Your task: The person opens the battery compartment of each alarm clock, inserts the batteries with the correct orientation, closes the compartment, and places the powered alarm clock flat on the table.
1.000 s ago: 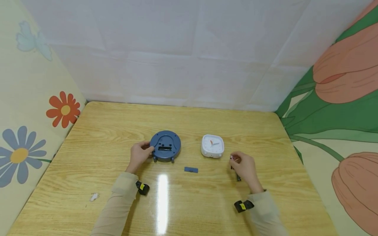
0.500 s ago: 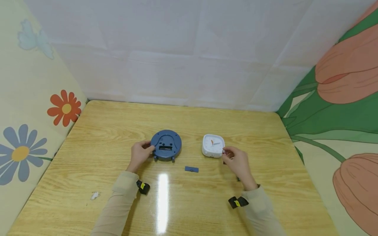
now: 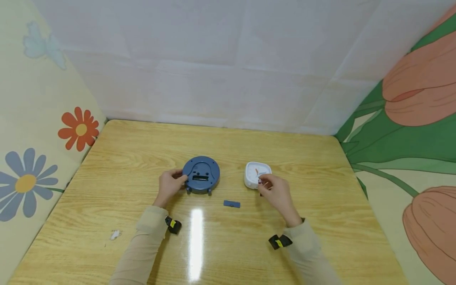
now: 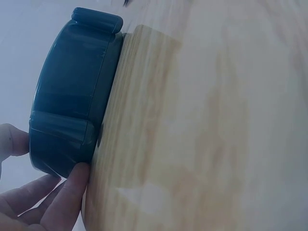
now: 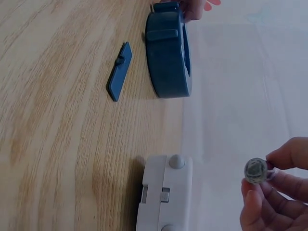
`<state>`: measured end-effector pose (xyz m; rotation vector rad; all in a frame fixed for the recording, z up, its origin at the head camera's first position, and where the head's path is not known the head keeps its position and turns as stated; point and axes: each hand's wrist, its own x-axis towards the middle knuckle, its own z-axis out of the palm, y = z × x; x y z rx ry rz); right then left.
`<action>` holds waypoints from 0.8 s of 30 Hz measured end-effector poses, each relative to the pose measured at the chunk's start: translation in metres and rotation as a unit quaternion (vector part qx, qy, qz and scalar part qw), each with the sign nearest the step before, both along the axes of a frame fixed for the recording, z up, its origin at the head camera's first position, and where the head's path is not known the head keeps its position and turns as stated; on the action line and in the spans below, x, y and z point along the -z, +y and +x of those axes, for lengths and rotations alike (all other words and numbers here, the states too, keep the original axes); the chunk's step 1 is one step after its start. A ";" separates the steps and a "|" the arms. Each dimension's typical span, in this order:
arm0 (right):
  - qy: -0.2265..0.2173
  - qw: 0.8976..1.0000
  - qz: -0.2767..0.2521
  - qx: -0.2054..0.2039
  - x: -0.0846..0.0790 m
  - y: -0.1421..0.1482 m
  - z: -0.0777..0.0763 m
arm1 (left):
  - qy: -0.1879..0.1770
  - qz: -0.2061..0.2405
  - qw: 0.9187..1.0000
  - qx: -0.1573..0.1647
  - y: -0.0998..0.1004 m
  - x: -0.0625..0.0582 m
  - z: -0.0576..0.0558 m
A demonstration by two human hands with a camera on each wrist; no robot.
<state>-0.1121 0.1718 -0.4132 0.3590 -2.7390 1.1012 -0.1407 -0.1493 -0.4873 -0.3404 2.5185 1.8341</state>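
Note:
A round blue clock point(image 3: 201, 168) lies face down in the head view, its battery slot uncovered. My left hand point(image 3: 170, 185) grips its left edge, thumb on the back; in the left wrist view the fingers touch the rim point(image 4: 72, 91) and side. My right hand point(image 3: 278, 194) pinches a battery point(image 5: 255, 170), whose round end faces the right wrist camera. In the head view that hand is above the front right of a white square clock point(image 3: 253, 174) and hides part of its dial. The blue battery cover point(image 3: 232, 204) lies flat between the clocks, nearer me.
The wooden table point(image 3: 142, 146) meets a white cloth backdrop point(image 3: 199, 71) at its far edge. Flower-patterned panels stand on both sides. A small white scrap point(image 3: 115, 235) lies at the front left. A bright glare streak crosses the tabletop in front of the blue clock.
My right hand has carried the battery leftward, from right of the white clock to over its front corner. My left hand still holds the blue clock in place.

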 end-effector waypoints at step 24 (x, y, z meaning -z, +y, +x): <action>0.003 0.998 0.001 -0.063 0.009 -0.034 -0.010 | -0.011 0.004 1.000 -0.002 0.000 0.000 -0.001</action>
